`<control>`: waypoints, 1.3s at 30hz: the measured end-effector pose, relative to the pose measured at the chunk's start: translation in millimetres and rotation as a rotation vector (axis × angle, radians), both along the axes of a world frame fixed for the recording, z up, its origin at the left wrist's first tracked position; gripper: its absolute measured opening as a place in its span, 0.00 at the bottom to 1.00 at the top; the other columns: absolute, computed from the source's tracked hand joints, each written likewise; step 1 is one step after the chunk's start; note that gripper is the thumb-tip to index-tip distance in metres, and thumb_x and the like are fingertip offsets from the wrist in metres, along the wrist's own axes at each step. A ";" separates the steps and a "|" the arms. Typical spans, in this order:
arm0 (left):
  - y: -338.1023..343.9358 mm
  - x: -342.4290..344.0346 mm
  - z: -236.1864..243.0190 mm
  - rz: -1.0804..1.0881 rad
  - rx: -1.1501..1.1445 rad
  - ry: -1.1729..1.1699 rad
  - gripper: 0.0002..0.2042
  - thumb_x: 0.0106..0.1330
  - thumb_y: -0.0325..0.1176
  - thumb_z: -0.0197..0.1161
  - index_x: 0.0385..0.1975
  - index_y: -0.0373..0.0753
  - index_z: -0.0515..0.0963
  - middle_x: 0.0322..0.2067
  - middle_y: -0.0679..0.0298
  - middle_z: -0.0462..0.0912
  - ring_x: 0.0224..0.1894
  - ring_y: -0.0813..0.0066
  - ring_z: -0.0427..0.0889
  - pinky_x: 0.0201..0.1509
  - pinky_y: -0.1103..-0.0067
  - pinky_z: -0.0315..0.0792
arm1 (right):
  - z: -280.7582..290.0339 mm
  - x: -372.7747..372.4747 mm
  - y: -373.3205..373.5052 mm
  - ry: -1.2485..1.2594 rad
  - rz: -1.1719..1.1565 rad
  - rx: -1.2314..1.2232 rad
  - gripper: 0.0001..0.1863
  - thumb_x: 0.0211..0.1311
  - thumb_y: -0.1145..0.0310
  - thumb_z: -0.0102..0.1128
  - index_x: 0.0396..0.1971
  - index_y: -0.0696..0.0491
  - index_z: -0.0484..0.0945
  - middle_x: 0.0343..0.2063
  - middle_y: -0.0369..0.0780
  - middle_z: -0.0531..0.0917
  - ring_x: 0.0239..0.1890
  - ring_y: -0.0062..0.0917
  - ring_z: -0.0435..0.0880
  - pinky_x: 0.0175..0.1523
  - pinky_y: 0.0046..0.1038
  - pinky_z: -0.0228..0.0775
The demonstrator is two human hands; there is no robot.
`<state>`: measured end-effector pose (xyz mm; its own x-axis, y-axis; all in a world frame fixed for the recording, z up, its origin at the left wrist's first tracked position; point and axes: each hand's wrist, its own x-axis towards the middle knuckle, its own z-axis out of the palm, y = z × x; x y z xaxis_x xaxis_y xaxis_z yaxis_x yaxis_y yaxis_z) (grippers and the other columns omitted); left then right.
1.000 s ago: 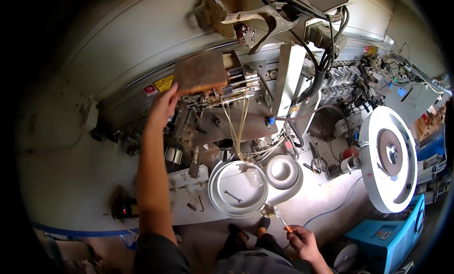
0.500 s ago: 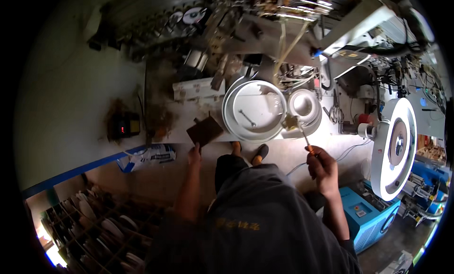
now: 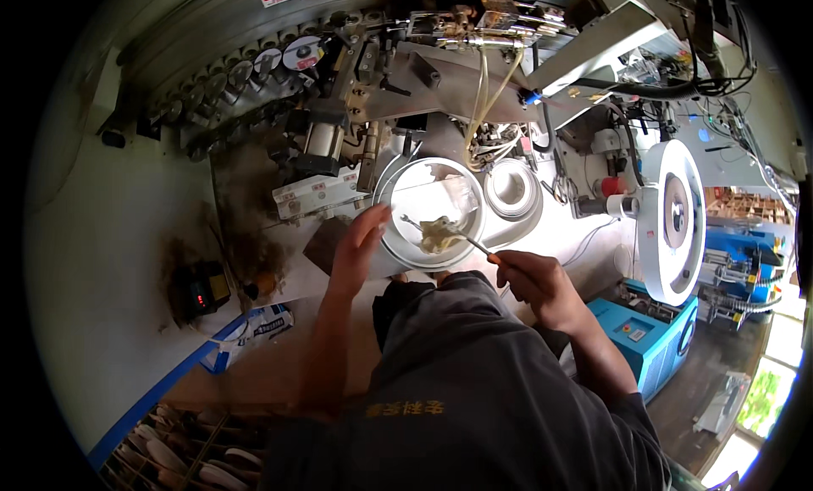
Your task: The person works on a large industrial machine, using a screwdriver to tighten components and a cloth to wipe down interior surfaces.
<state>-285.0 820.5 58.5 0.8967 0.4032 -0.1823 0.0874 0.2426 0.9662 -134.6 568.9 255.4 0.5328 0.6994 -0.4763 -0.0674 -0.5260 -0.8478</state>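
Observation:
My right hand (image 3: 542,289) is closed around the orange handle of a thin metal rod tool (image 3: 476,247). A yellowish, crumpled clump (image 3: 439,235) sits at the rod's far end, over a round white tub (image 3: 415,196). Inside the tub, the end of a small wrench (image 3: 410,220) shows beside the clump, which hides the rest. At the tub's left rim, my left hand (image 3: 359,244) has its fingers stretched out with nothing visible in them. Behind that hand lies a flat dark brown plate (image 3: 319,245), partly covered by it.
Rolled white rings (image 3: 512,190) stand right of the tub. A large white wheel (image 3: 677,224) and a turquoise machine box (image 3: 639,330) are at the right. Machine parts with tubes (image 3: 478,101) fill the back. A black box with a red display (image 3: 201,289) is at the left.
My right hand has brought the rod and clump leftward over the tub. My left hand has left the brown plate's near edge and come up beside the tub. The whole view has shifted.

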 end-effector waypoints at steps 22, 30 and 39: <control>-39.5 124.7 228.5 -0.761 1.244 -0.613 0.08 0.60 0.34 0.67 0.28 0.40 0.76 0.29 0.65 0.76 0.29 0.67 0.82 0.32 0.74 0.78 | 67.9 56.5 -47.2 -0.533 0.333 0.200 0.13 0.64 0.68 0.60 0.46 0.55 0.81 0.37 0.46 0.86 0.35 0.41 0.85 0.40 0.38 0.78; -38.5 98.0 258.0 -0.723 1.270 -0.671 0.09 0.54 0.30 0.71 0.27 0.36 0.77 0.28 0.66 0.79 0.26 0.72 0.82 0.28 0.76 0.77 | 100.9 56.9 -49.2 -0.398 0.502 0.209 0.13 0.65 0.70 0.61 0.48 0.55 0.80 0.34 0.44 0.85 0.31 0.39 0.85 0.36 0.36 0.77; -19.4 73.8 249.1 -0.851 0.957 -0.554 0.11 0.55 0.35 0.72 0.29 0.36 0.78 0.32 0.62 0.82 0.26 0.69 0.83 0.28 0.75 0.78 | 114.2 42.9 -30.7 -0.321 0.622 0.103 0.14 0.65 0.73 0.61 0.50 0.56 0.79 0.33 0.44 0.85 0.31 0.37 0.86 0.36 0.36 0.78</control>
<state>-211.2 801.1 307.6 0.7906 -0.5303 0.3062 -0.5710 -0.4577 0.6815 -91.7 538.2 369.5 0.1225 0.9529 -0.2775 0.4817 -0.3015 -0.8228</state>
